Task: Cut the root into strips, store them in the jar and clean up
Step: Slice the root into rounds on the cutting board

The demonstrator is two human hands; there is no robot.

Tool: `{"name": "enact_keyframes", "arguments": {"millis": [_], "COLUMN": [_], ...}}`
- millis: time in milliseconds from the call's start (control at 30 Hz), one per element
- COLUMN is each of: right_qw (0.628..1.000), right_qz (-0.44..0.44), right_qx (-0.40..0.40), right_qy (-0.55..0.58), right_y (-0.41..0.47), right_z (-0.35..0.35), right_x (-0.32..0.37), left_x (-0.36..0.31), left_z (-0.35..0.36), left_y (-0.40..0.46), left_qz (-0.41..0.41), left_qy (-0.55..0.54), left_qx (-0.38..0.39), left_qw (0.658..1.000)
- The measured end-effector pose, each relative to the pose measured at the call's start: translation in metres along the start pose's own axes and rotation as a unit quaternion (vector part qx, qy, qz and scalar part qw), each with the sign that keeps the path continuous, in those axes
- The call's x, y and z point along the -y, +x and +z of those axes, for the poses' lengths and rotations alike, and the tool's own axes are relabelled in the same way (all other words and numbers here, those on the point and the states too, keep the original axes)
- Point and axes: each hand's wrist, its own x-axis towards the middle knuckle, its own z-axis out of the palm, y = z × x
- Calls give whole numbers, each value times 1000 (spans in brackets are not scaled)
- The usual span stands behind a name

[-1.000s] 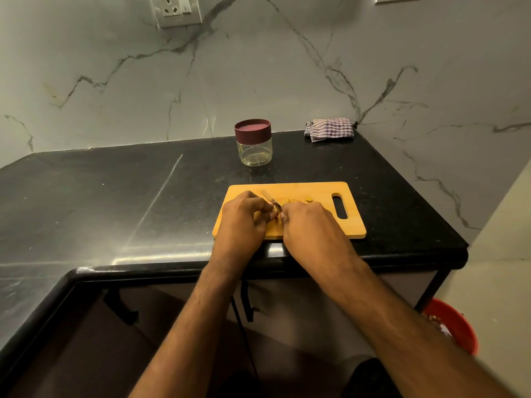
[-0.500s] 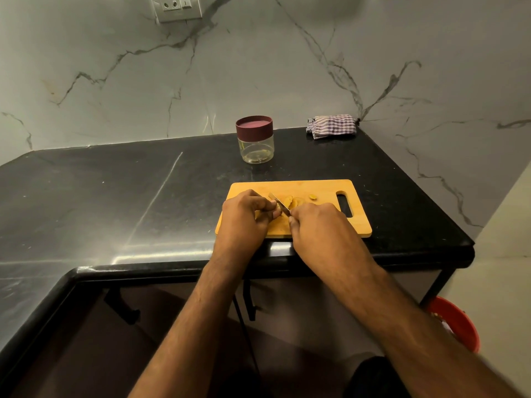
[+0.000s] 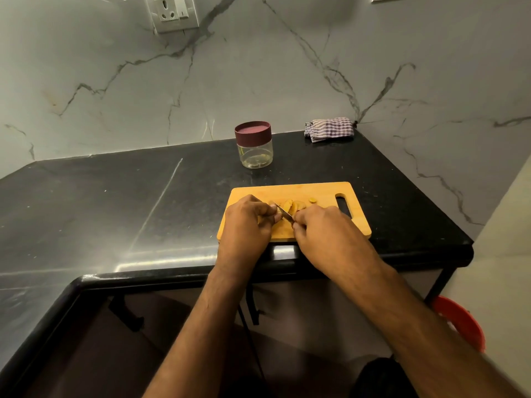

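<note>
A wooden cutting board [image 3: 321, 193] lies near the front edge of the black counter. Yellow root slices [image 3: 290, 206] sit in a small heap on it, with one loose piece [image 3: 313, 200] to the right. My right hand [image 3: 324, 231] grips a small knife [image 3: 283, 213], whose blade points up and left. My left hand [image 3: 247, 225] has its fingers curled round the uncut piece of root by the blade; the root itself is mostly hidden. Behind the board stands a clear jar [image 3: 254, 145] with a maroon lid on it.
A folded checked cloth [image 3: 330, 129] lies in the back right corner of the black counter [image 3: 115, 202]. The counter's right edge drops off beside the board. A red bucket [image 3: 462, 323] stands on the floor at lower right. A wall socket [image 3: 172, 12] is on the marble wall.
The knife blade has shifted a little between the frames while both hands stay together on the board. The view has tilted slightly, so the board sits a bit higher.
</note>
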Motion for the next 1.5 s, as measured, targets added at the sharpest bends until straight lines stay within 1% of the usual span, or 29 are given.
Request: {"name": "enact_keyframes", "arguments": {"millis": [100, 233, 567, 767, 867, 967, 1067, 1233, 1367, 1500], "right_qw": [999, 998, 996, 991, 992, 996, 998, 999, 1000, 999], "right_qz": [1, 2, 0, -15, -15, -31, -38, -37, -26, -36], "right_qx": [13, 39, 78, 108, 92, 58, 30, 27, -6, 20], "right_qy": [-29, -50, -31, -74, -81, -53, -42, -1, 14, -1], "right_y": [6, 14, 26, 20, 13, 1, -1, 3, 3, 8], "right_z": [0, -1, -8, -7, -5, -3, 2, 8, 14, 14], "right_x": [5, 10, 13, 5, 6, 6, 5, 12, 11, 13], "left_x": [2, 4, 0, -4, -4, -3, -2, 3, 2, 5], "left_z": [0, 1, 2, 1, 1, 1, 1, -2, -1, -2], "left_y": [2, 6, 5, 5, 3, 1, 0, -2, -1, 2], "left_qz": [4, 1, -16, -10, 7, 36, 42, -14, -51, -67], "left_qy": [-13, -2, 20, 24, 20, 2, 5, -32, -42, -52], "left_qx": [-4, -2, -14, 16, 13, 19, 25, -41, -31, -20], "left_qw": [1000, 1000, 1000, 1000, 1000, 999, 999, 999, 997, 996]}}
